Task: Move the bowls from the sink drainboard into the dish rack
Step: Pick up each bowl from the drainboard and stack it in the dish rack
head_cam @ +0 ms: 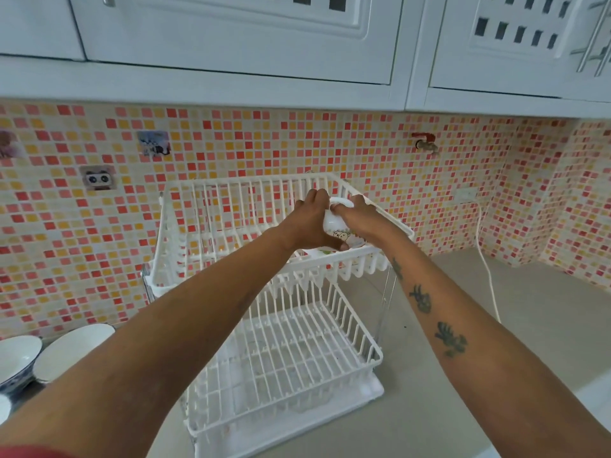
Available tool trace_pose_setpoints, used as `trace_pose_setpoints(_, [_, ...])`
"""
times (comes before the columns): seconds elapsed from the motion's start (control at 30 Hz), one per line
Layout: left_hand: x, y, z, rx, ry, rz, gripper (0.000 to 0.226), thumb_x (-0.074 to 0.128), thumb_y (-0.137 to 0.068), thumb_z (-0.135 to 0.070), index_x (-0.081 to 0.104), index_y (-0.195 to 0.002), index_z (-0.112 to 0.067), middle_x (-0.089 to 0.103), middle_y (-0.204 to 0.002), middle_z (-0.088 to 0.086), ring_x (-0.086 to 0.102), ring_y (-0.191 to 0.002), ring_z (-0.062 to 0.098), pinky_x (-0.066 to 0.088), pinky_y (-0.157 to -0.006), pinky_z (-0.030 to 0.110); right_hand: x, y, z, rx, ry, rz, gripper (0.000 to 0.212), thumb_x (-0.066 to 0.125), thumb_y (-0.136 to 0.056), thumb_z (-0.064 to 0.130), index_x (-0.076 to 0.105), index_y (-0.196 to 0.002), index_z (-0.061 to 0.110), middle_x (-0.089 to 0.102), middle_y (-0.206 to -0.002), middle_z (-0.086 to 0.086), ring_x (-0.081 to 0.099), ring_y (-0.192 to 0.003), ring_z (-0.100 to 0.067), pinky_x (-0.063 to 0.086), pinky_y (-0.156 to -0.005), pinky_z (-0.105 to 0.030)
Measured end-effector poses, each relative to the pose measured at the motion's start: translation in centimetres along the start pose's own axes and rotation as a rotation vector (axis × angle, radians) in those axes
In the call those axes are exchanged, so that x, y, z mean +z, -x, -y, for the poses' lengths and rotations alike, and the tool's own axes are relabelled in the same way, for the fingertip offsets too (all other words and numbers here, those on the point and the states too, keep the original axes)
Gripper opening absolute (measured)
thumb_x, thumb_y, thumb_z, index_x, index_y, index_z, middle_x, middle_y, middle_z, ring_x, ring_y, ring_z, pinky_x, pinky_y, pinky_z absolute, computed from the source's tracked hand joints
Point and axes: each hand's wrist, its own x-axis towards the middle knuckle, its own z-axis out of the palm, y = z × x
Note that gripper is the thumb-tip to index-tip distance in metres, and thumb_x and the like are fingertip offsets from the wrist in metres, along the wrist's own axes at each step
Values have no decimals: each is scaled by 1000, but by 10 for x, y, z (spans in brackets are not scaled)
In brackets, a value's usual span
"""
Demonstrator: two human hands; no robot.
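A small white bowl, printed with a cartoon figure, sits between both hands over the right end of the upper tier of the white two-tier dish rack. It is turned mouth-down or on its side, with the foot ring uppermost between the fingertips; that attitude suits draining, and the two-handed hold probably serves to steer it between the upright prongs. The left hand is wrapped around the bowl's left side, fingers curled over the top and thumb low near the print. The right hand is closed on the opposite side, fingers bent over the foot. Whether the bowl already rests on the wires or hangs just above them cannot be told, since the hands and the front rail cover its lower rim. A pale shape just under it, at the front rail, may be another dish already racked, but it is too hidden to name. The lower tier looks bare, standing on a white drip tray on the grey counter. At the lower left, two more bowls, one white with a dark rim and one blue-patterned, wait beside each other, both partly cut off; the drainboard beneath them is barely visible. A white cord runs down the mosaic-tiled wall to the right.
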Motion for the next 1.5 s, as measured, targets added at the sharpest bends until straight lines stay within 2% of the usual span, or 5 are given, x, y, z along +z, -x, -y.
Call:
trace_pose_setpoints(0.27, [-1, 1, 4, -16, -6, 65, 85, 85, -67, -37, 34, -127, -5, 36, -131, 13, 41, -115, 32, 38, -94, 38, 2, 3, 0, -20, -11, -49, 72, 45, -88, 53, 26, -149, 19, 35, -151, -12, 46, -129, -31, 43, -101, -44])
trace_pose_setpoints(0.57, [-78, 61, 31, -173, 140, -39, 79, 67, -86, -44, 27, -145, -11, 25, -153, 8, 38, -135, 26, 35, -104, 30, 20, 52, 27, -549, 51, -654, 41, 50, -87, 30, 56, -119, 5, 54, -125, -14, 54, -114, -34, 44, -95, -47])
trace_pose_setpoints(1.0, [-162, 270, 172, -837, 293, -916, 23, 48, -96, -22, 58, -108, -5, 60, -101, 6, 57, -83, 17, 49, -74, 31, 211, 168, 218, -819, -572, 183, 45, 53, -91, 23, 42, -133, 14, 51, -126, -3, 53, -115, -17, 47, -92, -31])
trace_pose_setpoints(1.1, [-165, 337, 208, -996, 295, -929, 17, 50, -95, -17, 55, -80, -11, 54, -70, 1, 50, -71, 19, 41, -70, 33, 269, 174, 234, -748, -497, 426, 51, 52, -92, 30, 37, -139, 16, 47, -137, -7, 52, -122, -22, 51, -91, -38])
trace_pose_setpoints(1.5, [-69, 477, 296, -1555, 1060, -455, 38, 41, -100, -44, 53, -84, -12, 57, -88, 7, 56, -87, 26, 45, -84, 37, 461, 134, 196, -251, -31, 811, 50, 48, -96, 33, 53, -131, -2, 56, -131, -19, 56, -109, -32, 46, -97, -41])
